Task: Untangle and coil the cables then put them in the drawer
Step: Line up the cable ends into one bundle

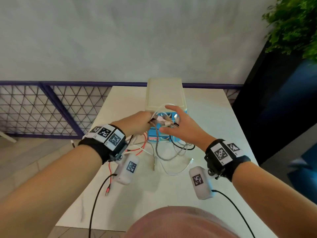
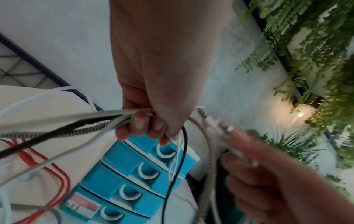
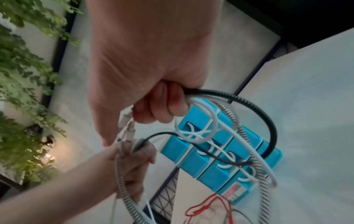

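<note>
A tangle of white, black, red and grey braided cables (image 1: 164,121) is lifted in front of a small blue drawer unit (image 1: 160,135) with a cream top. My left hand (image 1: 141,122) grips a bundle of strands (image 2: 107,121) in its curled fingers. My right hand (image 1: 178,127) curls its lower fingers round black and white loops (image 3: 203,109), while thumb and forefinger stick out. The braided cable (image 1: 169,157), a white cable (image 1: 178,171) and a red cable (image 1: 137,151) trail down onto the table. All drawers (image 2: 134,174) look closed.
The white table (image 1: 214,127) stands against a purple mesh railing (image 1: 42,109). A dark panel (image 1: 274,103) and green plants (image 1: 295,23) are at the right. A red plug (image 1: 107,191) hangs near the table's left edge.
</note>
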Demonstrator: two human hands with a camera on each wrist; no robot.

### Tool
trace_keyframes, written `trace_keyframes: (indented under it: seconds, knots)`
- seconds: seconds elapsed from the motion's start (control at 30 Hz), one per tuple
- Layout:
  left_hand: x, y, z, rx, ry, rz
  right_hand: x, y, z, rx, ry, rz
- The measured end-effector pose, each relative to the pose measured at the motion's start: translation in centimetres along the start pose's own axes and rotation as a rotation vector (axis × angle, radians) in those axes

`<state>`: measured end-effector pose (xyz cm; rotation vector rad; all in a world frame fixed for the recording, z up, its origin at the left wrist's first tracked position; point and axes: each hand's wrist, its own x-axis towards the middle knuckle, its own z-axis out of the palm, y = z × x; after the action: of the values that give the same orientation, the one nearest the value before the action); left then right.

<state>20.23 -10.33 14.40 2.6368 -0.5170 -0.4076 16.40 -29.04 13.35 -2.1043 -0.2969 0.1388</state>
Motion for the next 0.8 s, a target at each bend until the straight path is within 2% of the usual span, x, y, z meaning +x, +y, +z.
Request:
trace_keyframes:
  seconds: [0.1,0.17,0.23,0.3,0.4,0.5,0.63,0.73,0.8]
  knots:
    - [0.3,-1.3,0.6,-0.032,0.001,-0.151,-0.3,-1.0,-0.5,0.120,0.124,-0.018]
    - [0.8,-1.8,1.3,0.027,-0.021,-0.200,-0.3,-1.5,-0.9,0.165,0.140,-0.026]
    - [0.9,-1.4,1.9,0.131,-0.076,-0.160,-0.2,-1.7,-0.9,0.115,0.072,-0.017]
    - [0.9,-0.4,2.6,0.168,-0.117,-0.091,0.0,-1.4,-0.6,-0.017,-0.057,0.029]
    - [0.6,1.2,3.4,0.190,-0.128,0.016,0.3,0.1,0.4,-0.159,-0.209,0.079]
    - [0.6,1.4,3.6,0.063,-0.091,0.079,0.5,1.4,0.3,-0.230,-0.225,0.085]
    - [0.3,0.8,4.0,-0.138,-0.149,0.102,0.6,1.7,-0.8,-0.410,-0.296,0.074]
    - [0.1,-0.1,3.7,-0.149,-0.099,0.104,0.9,1.9,-2.2,-0.493,-0.217,0.129]
    - [0.3,-0.9,3.6,-0.095,-0.070,0.113,1.0,1.8,-2.9,-0.425,-0.138,0.130]
